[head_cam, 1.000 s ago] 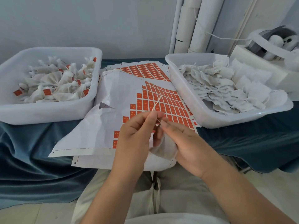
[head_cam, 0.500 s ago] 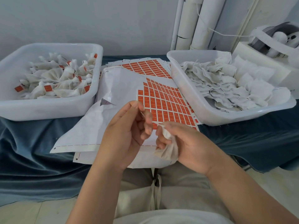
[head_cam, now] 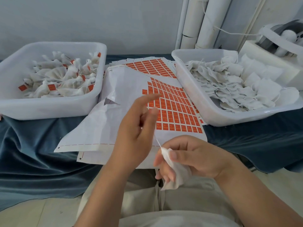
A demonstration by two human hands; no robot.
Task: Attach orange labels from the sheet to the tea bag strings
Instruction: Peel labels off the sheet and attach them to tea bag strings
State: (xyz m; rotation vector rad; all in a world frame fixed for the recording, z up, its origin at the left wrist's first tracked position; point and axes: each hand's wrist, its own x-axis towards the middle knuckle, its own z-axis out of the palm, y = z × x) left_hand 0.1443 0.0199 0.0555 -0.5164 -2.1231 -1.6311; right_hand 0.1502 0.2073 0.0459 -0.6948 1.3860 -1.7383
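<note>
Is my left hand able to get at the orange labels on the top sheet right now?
Probably yes. The left hand hovers over the label sheet, index finger toward the orange labels, nothing between. The right hand holds the tea bag; whether its string ties up the left is unclear.

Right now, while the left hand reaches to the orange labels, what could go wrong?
1. The orange labels sit tightly packed, so the left hand may lift a neighbour too.
2. No hand holds the sheet; it may slide when a label is peeled.
3. The thin string of the tea bag in the right hand may slip away.
</note>
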